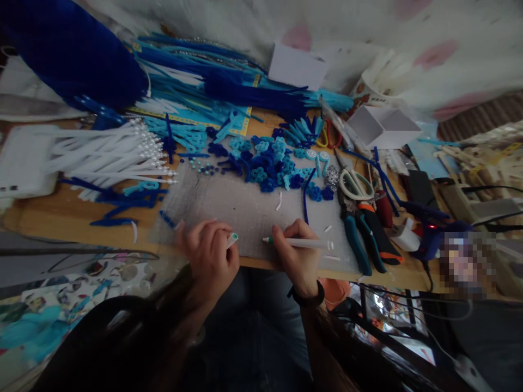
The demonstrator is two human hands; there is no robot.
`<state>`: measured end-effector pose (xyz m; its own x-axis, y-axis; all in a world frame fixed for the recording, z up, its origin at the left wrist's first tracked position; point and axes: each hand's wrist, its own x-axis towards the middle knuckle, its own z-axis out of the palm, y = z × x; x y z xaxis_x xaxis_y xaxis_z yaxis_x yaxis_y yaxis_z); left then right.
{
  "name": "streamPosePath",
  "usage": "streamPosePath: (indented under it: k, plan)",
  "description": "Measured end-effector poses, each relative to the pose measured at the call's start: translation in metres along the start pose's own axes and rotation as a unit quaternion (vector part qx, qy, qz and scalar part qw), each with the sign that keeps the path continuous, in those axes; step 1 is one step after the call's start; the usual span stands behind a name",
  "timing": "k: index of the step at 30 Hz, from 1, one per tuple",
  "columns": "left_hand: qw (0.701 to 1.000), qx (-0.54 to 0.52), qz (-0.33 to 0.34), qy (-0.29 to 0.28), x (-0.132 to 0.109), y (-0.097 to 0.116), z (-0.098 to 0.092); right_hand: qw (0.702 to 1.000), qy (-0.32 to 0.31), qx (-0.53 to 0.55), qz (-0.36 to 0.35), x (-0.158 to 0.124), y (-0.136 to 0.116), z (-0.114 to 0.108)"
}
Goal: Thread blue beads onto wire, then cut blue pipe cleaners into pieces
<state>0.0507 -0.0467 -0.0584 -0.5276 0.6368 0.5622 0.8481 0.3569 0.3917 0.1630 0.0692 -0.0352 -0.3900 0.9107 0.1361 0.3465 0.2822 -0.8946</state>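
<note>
My right hand (301, 253) grips a white marker (304, 243), its green tip pointing left. Closed fingers of my left hand (210, 250) hold a white pen cap (231, 239) with a green inside, apart from the marker's tip. Both hands are over the front edge of a greyish cutting mat (220, 201). Beyond them lies a heap of dark and light blue fuzzy pipe-cleaner flowers (265, 163). One dark blue pipe cleaner (305, 196) lies just past my right hand, and small white scraps (279, 201) dot the mat.
White pipe cleaners with pearl ends (110, 152) lie at the left. Scissors (356, 182), pliers (355, 239) and a blue glue gun (429, 234) with a red light are on the right. Bundles of blue pipe cleaners (229, 90) and a white box (382, 126) stand behind.
</note>
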Motion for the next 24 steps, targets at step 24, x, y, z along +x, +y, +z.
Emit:
streamPosePath:
  k: [24]
  plan:
    - [1.0, -0.006, 0.009, -0.003, 0.0, -0.002, 0.0, 0.997, 0.027, 0.023, 0.062, 0.014, 0.0, 0.004]
